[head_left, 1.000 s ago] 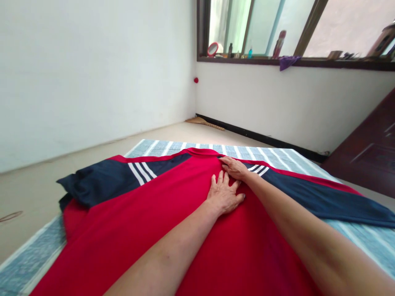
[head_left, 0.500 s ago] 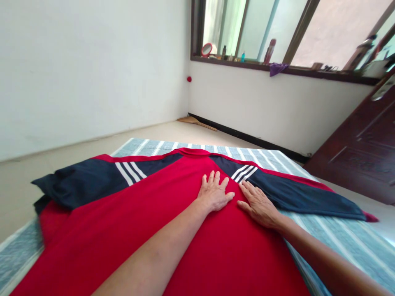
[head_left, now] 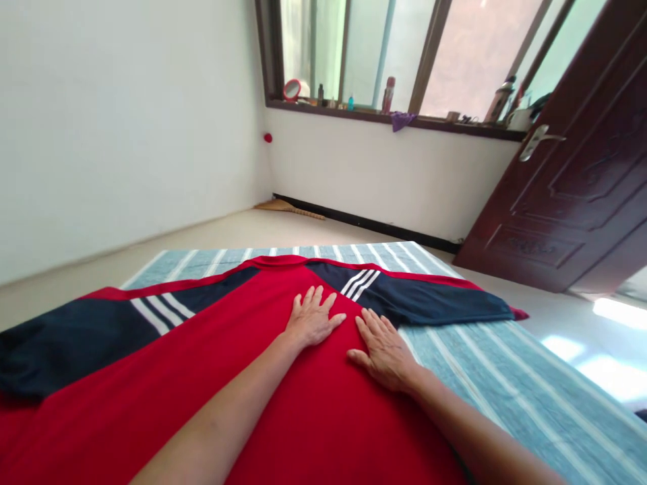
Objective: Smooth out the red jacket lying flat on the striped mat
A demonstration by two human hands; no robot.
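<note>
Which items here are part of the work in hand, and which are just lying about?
In hand: red shirt, pressed flat by left hand and right hand, on the striped sheet.
Lying about: round mirror, bottle, purple cloth, broom, door.

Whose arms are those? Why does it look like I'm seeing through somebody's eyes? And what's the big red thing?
The camera sits on a person's head and looks down, so you see that person's own arms. There is no machine, just two bare hands. The left hand and the right hand lie flat and open, side by side, on a red shirt with navy sleeves and white stripes. Neither hand holds anything. The shirt is spread on a blue striped mat on the floor. Behind are a window sill with bottles and a brown door.
</note>
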